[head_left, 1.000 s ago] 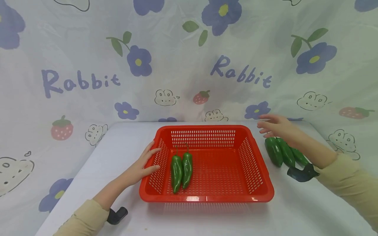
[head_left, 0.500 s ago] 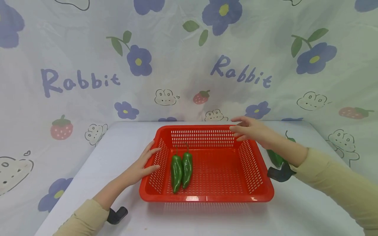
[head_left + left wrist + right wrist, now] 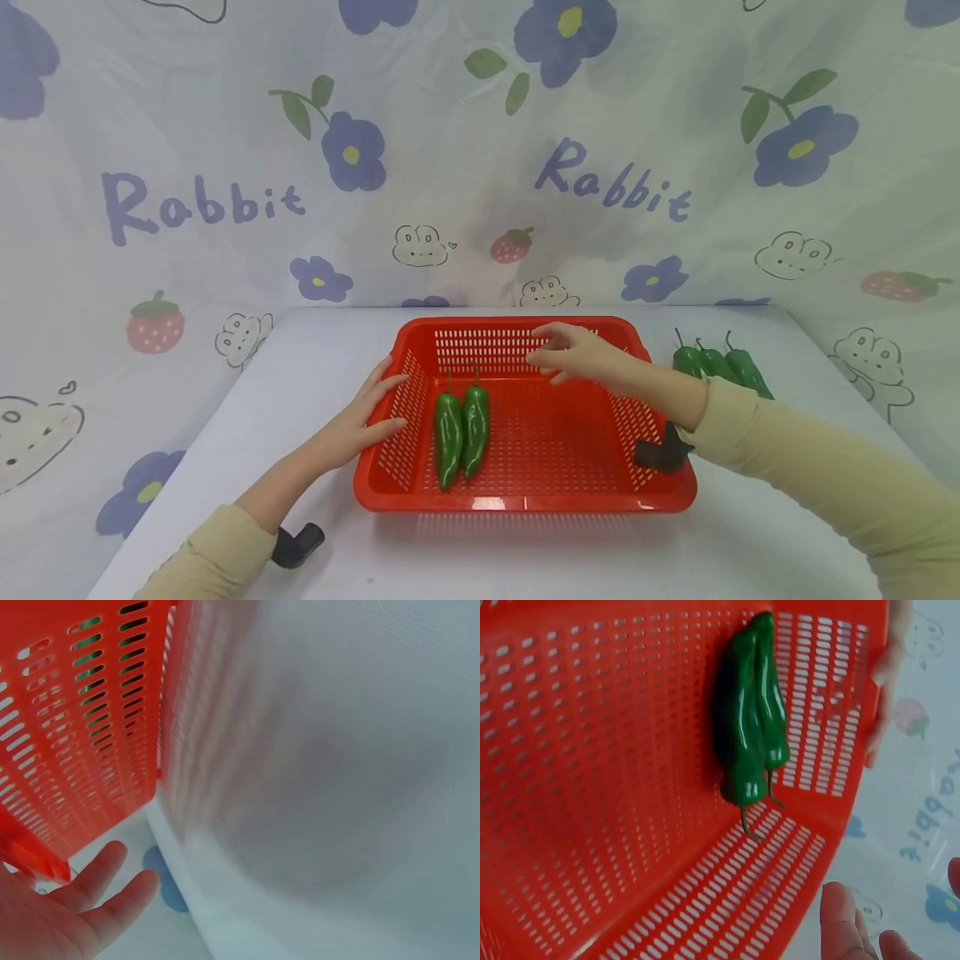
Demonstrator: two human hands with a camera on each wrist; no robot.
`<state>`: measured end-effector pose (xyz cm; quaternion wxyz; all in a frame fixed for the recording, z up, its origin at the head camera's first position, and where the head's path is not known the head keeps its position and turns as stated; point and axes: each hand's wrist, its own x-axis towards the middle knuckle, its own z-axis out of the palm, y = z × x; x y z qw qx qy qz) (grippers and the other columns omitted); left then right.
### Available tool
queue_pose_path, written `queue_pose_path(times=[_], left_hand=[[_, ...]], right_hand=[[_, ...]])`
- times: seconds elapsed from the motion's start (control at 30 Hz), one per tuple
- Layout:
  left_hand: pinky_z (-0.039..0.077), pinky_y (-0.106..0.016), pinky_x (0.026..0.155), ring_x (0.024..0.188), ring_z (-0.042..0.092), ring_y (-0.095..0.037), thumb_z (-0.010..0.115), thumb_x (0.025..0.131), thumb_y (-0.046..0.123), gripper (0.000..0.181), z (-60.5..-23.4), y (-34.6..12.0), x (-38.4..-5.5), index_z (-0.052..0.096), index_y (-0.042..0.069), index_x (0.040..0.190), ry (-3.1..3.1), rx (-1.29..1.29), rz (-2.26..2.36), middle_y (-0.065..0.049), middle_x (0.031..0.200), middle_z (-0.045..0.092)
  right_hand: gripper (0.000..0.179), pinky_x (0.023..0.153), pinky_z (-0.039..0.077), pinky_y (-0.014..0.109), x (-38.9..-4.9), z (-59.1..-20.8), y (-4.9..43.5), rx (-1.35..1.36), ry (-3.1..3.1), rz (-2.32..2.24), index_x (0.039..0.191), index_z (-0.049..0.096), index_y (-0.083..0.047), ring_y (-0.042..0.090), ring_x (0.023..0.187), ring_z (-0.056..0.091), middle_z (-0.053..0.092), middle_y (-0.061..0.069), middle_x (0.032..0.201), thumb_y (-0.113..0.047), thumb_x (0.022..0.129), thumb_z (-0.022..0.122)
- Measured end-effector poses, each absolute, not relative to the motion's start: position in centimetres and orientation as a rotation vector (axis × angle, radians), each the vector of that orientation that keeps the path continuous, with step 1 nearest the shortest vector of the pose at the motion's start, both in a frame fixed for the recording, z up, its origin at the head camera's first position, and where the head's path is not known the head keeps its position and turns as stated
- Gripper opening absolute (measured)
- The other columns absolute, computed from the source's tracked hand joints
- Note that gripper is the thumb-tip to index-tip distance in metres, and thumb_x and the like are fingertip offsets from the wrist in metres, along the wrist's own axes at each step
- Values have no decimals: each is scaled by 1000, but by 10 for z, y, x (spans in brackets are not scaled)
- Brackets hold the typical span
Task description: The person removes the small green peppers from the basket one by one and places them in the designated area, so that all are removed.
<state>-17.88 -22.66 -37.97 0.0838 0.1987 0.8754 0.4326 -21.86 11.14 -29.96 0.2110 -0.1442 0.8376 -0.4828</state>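
Observation:
Two glossy green chili peppers lie side by side on the left of the red plastic basket's floor, stems pointing away. The basket has slotted walls. My left hand rests on its left rim with fingers spread; in the left wrist view the fingers sit beside the outer wall. My right hand hovers over the back right of the basket, fingers loosely bent and holding nothing. In the right wrist view its fingertips appear apart from the green peppers.
Three more green peppers lie right of the basket, partly hidden by the right sleeve. The table has a white cover. Behind it hangs a patterned curtain.
My right hand has moved left from above the peppers outside to over the basket, with nothing in it. The left hand and the two peppers in the basket stay put.

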Motion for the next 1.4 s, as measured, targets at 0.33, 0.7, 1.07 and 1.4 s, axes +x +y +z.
queue_pose_path(times=[0.33,0.7,1.07,1.4], left_hand=[[55,-37,75,126,30,-45,57,87,26,64,-379,-227,-180,27,8,141,2618,593,1287,-12,153,-5],[55,-35,74,126,30,-44,56,87,24,62,-380,-226,-180,27,9,141,2613,585,1286,-11,153,-6],[55,-36,75,127,28,-44,57,87,23,62,-379,-226,-180,28,10,140,2613,590,1287,-11,153,-5],[55,-36,74,127,28,-45,58,87,24,62,-379,-227,-179,28,9,140,2611,595,1291,-12,153,-6]], right_hand=[[56,79,53,40,-218,-330,79,-398,2312,-1363,132,40,0,24,88,60,58,15,105,-20,85,63],[58,74,54,40,-219,-357,50,-348,2319,-1384,132,41,1,35,90,60,59,14,97,-16,82,66],[61,81,50,35,-225,-387,22,-371,2479,-1192,129,44,-3,26,99,57,58,15,113,-18,76,71],[65,85,48,38,-224,-397,19,-434,2490,-1202,132,42,-4,27,103,55,57,16,114,-12,74,72]])
